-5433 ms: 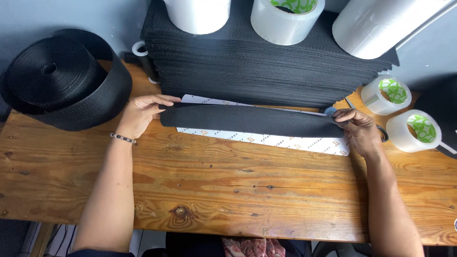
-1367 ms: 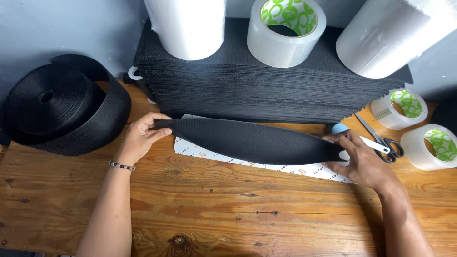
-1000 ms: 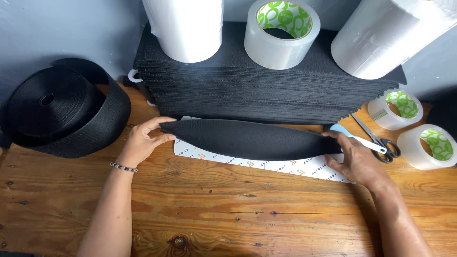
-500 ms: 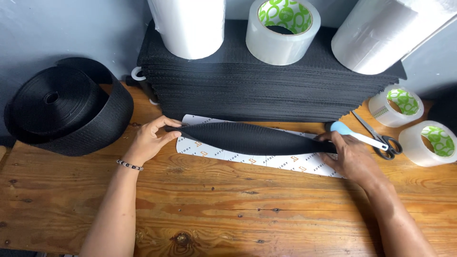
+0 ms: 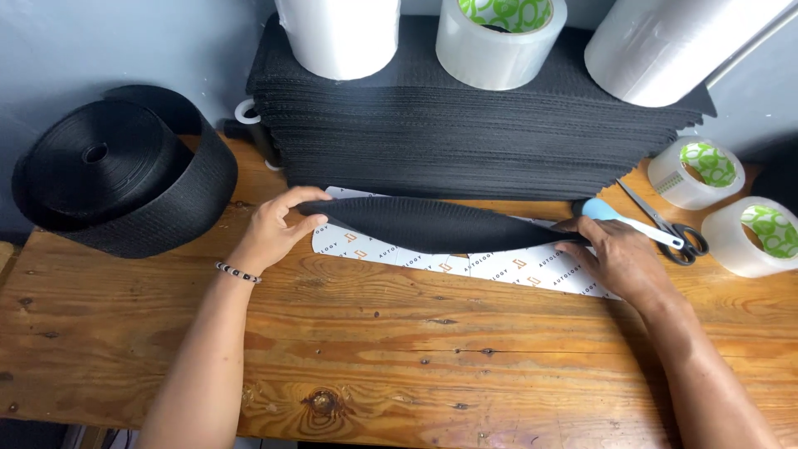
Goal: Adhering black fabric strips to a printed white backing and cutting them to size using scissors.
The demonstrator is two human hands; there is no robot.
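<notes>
- A wooden table (image 5: 399, 357) fills the lower frame, with a grey wall behind it.
- Mid-frame, a black strip (image 5: 440, 224) lies arched over a white printed sheet (image 5: 499, 266).
- The left hand (image 5: 270, 233), left of centre, pinches the strip's left tip between thumb and fingers.
- The right hand (image 5: 619, 262), right of centre, is mostly flat, its fingertips pressing the strip's right tip.
- A black stack (image 5: 474, 133) sits behind, carrying white rolls (image 5: 337, 33) and tape (image 5: 499, 41).
- A black webbing roll (image 5: 125, 179) sits at upper left.
- Scissors (image 5: 665, 224) and two tape rolls (image 5: 694, 170) lie at right.
</notes>
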